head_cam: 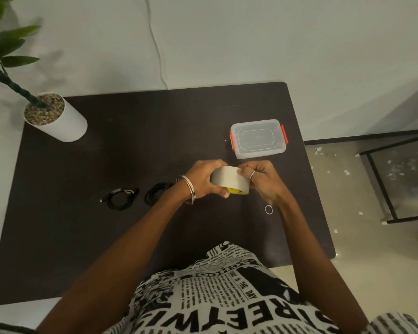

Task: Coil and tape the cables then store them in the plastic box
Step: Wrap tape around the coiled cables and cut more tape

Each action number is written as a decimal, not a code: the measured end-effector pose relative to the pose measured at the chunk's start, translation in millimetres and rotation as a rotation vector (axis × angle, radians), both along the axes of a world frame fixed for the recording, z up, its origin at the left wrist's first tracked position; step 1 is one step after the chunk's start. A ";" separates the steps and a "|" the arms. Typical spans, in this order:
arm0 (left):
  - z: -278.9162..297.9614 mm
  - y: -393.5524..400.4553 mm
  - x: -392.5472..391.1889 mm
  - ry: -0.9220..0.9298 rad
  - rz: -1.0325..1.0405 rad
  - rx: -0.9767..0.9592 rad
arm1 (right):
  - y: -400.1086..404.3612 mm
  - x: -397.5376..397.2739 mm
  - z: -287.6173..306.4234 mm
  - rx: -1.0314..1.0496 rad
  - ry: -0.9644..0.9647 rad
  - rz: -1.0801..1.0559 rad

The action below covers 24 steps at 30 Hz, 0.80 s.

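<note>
Head view. Both hands meet over the middle of the bench (82, 225), raised off it, with a tape roll (229, 180) between them. The left hand (203, 180) wraps the roll from its left side, fingers curled over the top and thumb under the lower edge: this grip is clamped on the roll, probably to keep it from turning. The right hand (261, 179) sits at the roll's right edge, fingertips bent in and pressed to the outer band, thumb hidden. It looks like it is picking for the loose end, though whether it has any tape pinched I cannot tell.

Left of the grip, on the bench, lie two black cables. The nearer cable (156, 195) is just beside the left wrist and partly behind it; the farther cable (121, 198) lies beyond it, its plug poking out. Both look loosely coiled and not yet taped, so they wait within reach of the left hand.

Just beyond the grip, slightly right, stands the box (258, 139), lid on and red clips at its ends; it must be opened before anything goes in. Below the right wrist lies a small ring (268, 209), perhaps a rubber band. Far left at the bench corner stands a plant pot (58, 121), clear of the work.
</note>
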<state>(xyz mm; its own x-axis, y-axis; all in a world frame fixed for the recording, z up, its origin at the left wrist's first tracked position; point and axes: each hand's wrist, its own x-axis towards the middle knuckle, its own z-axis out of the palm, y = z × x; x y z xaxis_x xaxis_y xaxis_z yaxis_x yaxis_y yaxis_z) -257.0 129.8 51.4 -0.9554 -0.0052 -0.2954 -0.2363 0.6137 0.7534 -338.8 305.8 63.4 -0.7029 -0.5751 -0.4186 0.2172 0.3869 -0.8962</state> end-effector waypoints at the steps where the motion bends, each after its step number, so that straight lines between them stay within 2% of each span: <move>1: -1.1 0.3 0.3 0.010 -0.004 -0.012 | -0.1 0.0 1.3 0.018 0.005 0.033; 6: -1.9 -3.6 3.4 0.007 -0.004 -0.003 | 3.5 0.3 -1.0 0.023 -0.036 0.049; 10: 4.5 -5.8 -0.1 0.012 -0.029 -0.006 | 3.1 5.8 -6.4 -0.031 -0.030 -0.052; 16: 6.4 -6.0 -0.1 -0.023 -0.012 -0.001 | 7.1 1.7 -7.0 -0.179 -0.239 -0.092; 20: 7.4 -0.7 -0.4 -0.036 0.023 -0.003 | -0.6 3.7 -5.1 -0.052 -0.103 -0.025; 24: 8.3 -0.6 0.5 -0.036 0.036 0.020 | -2.4 5.3 -2.6 -0.070 -0.100 -0.074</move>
